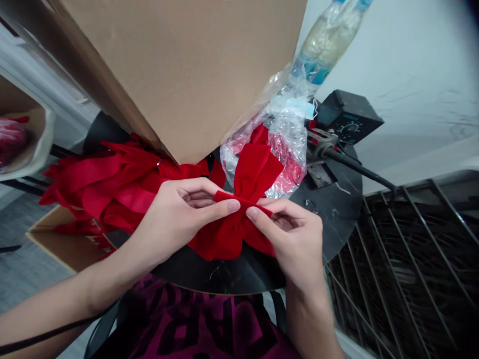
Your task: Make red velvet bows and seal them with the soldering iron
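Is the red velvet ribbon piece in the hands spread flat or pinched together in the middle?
Pinched. The left hand and right hand squeeze the red velvet ribbon piece at its centre, and it fans out above and below.

A single head-worn camera looks forward and steeply down from close above the person's chest, onto the round black counter (337,209), with a cardboard box (194,70) rising near the lens ahead.
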### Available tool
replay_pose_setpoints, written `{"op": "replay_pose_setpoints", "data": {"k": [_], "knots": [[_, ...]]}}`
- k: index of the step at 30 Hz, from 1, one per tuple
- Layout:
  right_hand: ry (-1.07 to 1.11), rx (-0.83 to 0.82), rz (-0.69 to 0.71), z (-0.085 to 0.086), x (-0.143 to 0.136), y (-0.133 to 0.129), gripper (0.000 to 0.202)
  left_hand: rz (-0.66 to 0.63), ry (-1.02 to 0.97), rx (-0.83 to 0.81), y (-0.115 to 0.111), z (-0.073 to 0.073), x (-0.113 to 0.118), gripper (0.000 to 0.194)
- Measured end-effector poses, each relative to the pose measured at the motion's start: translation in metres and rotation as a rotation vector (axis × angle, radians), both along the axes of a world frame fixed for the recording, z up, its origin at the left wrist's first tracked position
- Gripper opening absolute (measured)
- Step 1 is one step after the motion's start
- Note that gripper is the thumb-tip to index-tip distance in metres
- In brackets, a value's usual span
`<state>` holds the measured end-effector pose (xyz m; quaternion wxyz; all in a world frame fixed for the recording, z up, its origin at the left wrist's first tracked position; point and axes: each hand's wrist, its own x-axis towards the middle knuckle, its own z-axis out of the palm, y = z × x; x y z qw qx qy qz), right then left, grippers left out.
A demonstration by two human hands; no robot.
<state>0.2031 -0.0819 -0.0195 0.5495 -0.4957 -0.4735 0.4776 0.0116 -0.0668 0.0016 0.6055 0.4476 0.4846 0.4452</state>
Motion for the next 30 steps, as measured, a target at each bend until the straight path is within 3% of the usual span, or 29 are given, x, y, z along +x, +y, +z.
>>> {"op": "replay_pose_setpoints", "data": {"k": [7,17,25,30], "knots": [[0.102,-0.117,0.062,-0.006,0.004,0.005,0.017,0.035,-0.077,-0.046,0.001,-0.011,-0.003,0.025],[0.139,-0.183,0.073,-0.009,0.006,0.01,0.025,0.039,0.115,-0.004,0.006,0.002,-0.001,0.03],[0.202,-0.243,0.091,-0.012,0.01,0.01,0.028,-0.004,0.018,-0.118,0.01,0.0,-0.002,0.03],[0.217,-0.261,0.104,-0.012,0.011,0.011,0.025,0.017,0.008,-0.099,0.009,0.002,0.0,0.029]]}}
